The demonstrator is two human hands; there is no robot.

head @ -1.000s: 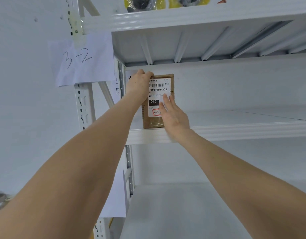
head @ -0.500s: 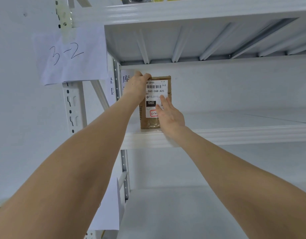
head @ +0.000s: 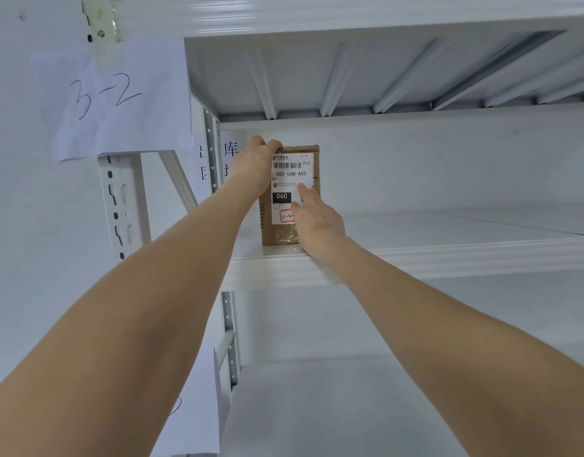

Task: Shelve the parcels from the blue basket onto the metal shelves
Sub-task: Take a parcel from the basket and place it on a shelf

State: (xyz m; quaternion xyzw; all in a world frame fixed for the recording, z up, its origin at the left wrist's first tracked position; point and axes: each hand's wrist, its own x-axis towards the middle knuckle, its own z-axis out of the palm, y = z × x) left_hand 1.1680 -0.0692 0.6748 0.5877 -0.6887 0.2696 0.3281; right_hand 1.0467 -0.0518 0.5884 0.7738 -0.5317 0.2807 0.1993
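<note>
Upright sits the parcel (head: 279,235) — left fingers (head: 266,145) clasp its top; right fingers (head: 307,194) press flat.

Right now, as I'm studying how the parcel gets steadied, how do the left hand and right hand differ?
The left hand curls over the top left corner of the parcel; the right hand lies with straight fingers flat on its labelled front. The left hand sits high, the right hand low, near the shelf edge. Both touch the upright parcel.
</note>
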